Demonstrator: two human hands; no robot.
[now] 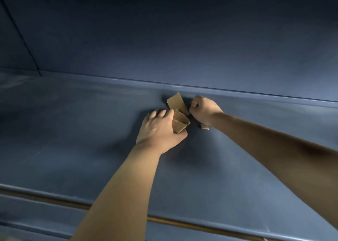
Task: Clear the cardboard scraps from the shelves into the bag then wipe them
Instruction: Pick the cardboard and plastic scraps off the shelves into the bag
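Cardboard scraps (180, 121) are clutched in the left hand (159, 129), a flat piece (177, 102) pinched by the right hand (204, 110); the small scrap (204, 127) behind its fingers should be gathered too.

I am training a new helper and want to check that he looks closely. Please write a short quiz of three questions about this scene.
1. True or false: the left hand holds cardboard scraps.
2. Where does the loose scrap lie? A) by the right wrist B) at the front edge C) in a bag
3. Fill in: the right hand pinches the flat piece near the ____ wall of the shelf.
Key: 1 true; 2 A; 3 back.
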